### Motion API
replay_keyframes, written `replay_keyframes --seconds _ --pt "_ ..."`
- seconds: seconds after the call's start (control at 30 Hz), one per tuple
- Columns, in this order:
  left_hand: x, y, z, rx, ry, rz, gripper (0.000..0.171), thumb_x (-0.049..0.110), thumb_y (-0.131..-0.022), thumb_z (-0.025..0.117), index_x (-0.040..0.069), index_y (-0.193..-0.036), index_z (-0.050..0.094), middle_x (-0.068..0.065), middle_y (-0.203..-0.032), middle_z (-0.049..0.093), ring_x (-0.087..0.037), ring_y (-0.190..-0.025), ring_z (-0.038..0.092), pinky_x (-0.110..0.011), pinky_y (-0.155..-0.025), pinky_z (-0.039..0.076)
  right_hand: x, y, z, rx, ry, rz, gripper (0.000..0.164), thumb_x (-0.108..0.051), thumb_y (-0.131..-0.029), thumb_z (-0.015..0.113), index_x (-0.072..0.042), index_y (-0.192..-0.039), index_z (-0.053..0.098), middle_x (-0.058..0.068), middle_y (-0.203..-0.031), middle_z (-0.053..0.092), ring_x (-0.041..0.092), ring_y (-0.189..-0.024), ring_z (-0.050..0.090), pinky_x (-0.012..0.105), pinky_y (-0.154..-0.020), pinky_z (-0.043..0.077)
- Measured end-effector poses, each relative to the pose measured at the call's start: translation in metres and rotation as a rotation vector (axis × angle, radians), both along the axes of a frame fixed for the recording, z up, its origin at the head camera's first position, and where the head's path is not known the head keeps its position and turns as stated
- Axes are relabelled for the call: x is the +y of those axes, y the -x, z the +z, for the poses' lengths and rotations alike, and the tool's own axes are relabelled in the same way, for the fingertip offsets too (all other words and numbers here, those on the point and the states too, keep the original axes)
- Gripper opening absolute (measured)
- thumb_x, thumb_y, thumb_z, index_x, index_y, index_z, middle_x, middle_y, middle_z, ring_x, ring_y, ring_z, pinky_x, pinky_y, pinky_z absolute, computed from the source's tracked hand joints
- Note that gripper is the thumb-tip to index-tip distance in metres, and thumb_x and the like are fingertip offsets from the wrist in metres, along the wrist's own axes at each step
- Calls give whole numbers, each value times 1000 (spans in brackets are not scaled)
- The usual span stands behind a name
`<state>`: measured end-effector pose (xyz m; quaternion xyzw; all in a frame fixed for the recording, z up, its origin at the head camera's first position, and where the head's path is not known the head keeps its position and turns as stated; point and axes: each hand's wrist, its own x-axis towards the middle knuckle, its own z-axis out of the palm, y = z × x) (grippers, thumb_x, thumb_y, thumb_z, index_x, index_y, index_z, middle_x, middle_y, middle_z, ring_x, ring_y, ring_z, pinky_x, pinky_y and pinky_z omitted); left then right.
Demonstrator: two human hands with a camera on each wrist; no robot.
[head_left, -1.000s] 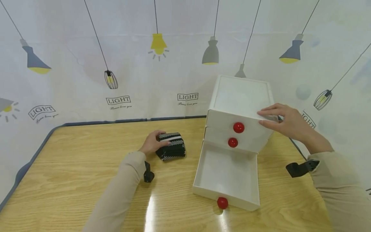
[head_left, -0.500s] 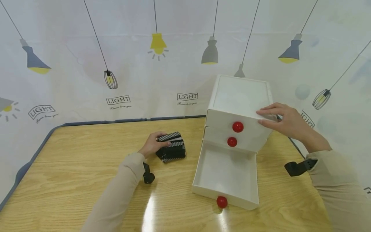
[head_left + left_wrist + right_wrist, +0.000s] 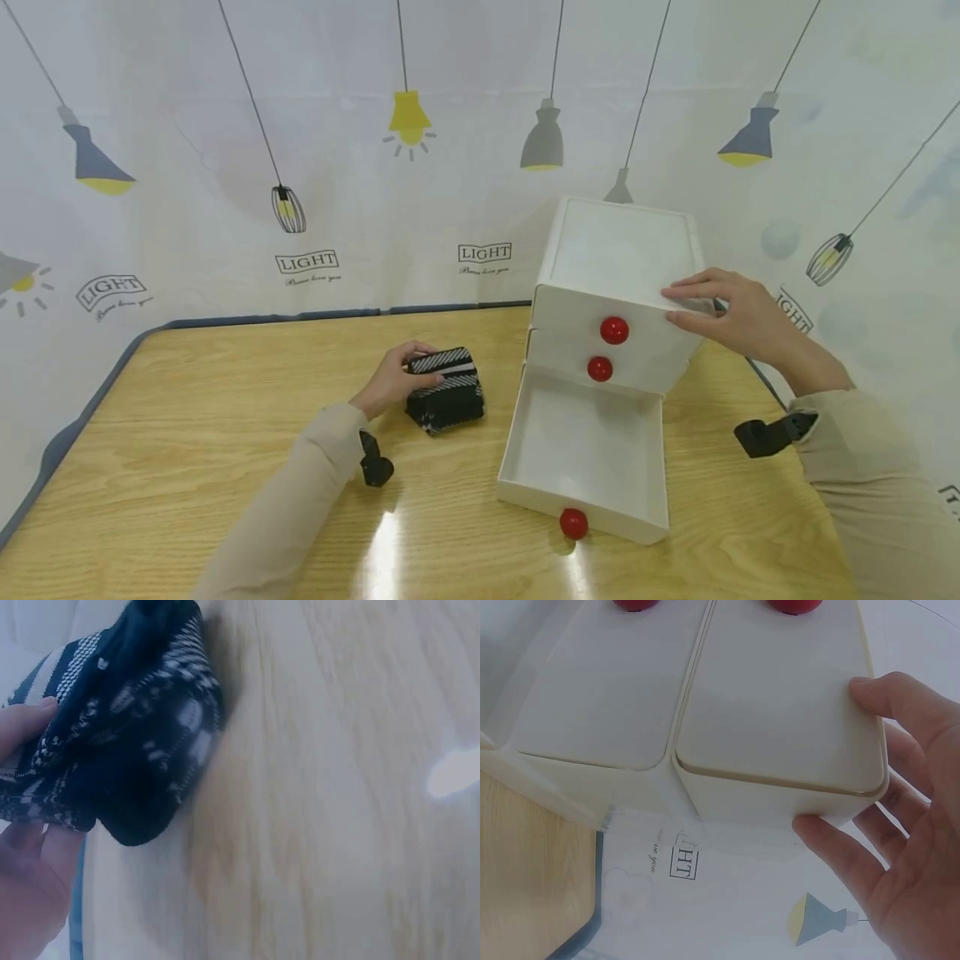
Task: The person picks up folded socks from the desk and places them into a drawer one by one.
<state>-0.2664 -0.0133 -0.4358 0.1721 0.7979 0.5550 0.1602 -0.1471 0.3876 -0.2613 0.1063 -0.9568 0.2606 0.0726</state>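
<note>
My left hand holds a folded black-and-white patterned knit cloth, which is close over the table left of a white drawer cabinet. In the left wrist view the thumb lies on top of the knit cloth and the other fingers sit under its edge. My right hand grips the cabinet's upper right front corner, thumb on the front and fingers over the top. In the right wrist view one fingertip also touches the side of the cabinet. The bottom drawer is pulled out and holds nothing.
Two upper drawers with red knobs are closed. A third red knob is on the front of the pulled-out drawer. The wooden table ends at a lamp-printed backdrop behind and on both sides.
My left hand and the knit cloth have shifted slightly toward me, and the cloth has tilted so its stripes show differently. The right hand and cabinet stay in place.
</note>
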Motion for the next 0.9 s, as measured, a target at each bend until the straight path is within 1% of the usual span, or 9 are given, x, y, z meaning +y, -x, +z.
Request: replay_keyframes --seconds 0.07,0.17,0.27,0.37,0.47,0.53,0.67,0.8,0.9 --pt "1 -2 2 0 3 -3 43 15 -77 70 8 -116 52 -10 -120 48 -27 -110 42 -44 -89 37 0 0 -1 -7 6 0 37 -17 -83 62 1 -114 57 19 -114 50 35 -102 44 48 -72 44" --pt "3 -6 7 15 -4 -27 43 18 -76 70 9 -115 54 -8 -121 48 -26 -111 42 -43 -89 38 0 0 -1 -20 17 -1 37 -18 -84 62 2 -115 57 19 -116 49 37 -106 41 56 -75 41" --pt "7 -12 17 27 -26 -58 43 18 -75 71 10 -114 55 -7 -119 49 -23 -106 46 -39 -85 42 0 0 -1 -21 19 -1 37 -18 -84 62 2 -115 57 19 -116 49 37 -106 41 56 -75 41" --pt "13 -22 31 56 -74 -101 42 16 -75 71 8 -113 55 -7 -115 50 -21 -98 50 -34 -77 46 -1 0 -1 -18 21 2 37 -17 -84 62 2 -115 57 20 -115 49 37 -105 42 56 -75 41" --pt "21 -33 44 106 -128 -149 40 12 -76 70 6 -113 55 -8 -111 52 -20 -92 53 -32 -75 48 -1 0 0 -14 20 3 37 -17 -83 62 2 -115 57 19 -115 49 37 -104 43 54 -74 42" --pt "27 -39 53 153 -146 -173 38 10 -76 69 5 -111 56 -8 -110 54 -18 -92 53 -32 -77 47 -1 0 0 -11 19 5 37 -17 -83 62 2 -114 57 19 -115 49 36 -103 43 52 -74 42" --pt "38 -49 70 252 -132 -206 34 8 -76 70 6 -107 58 -5 -106 57 -16 -93 53 -33 -81 45 -2 0 -1 1 13 9 36 -17 -83 62 2 -114 58 19 -114 50 35 -101 45 49 -72 43" --pt "50 -57 88 356 -99 -236 33 7 -73 72 7 -104 59 -3 -103 58 -14 -91 53 -30 -78 46 -1 0 -2 9 11 11 36 -16 -83 63 1 -113 58 18 -113 50 34 -101 45 49 -72 44" --pt "62 -65 96 370 -118 -278 34 5 -72 72 6 -104 59 -5 -103 59 -15 -89 54 -28 -75 47 -1 0 -1 14 4 0 35 -17 -82 63 0 -113 59 16 -113 51 32 -100 46 47 -72 44"
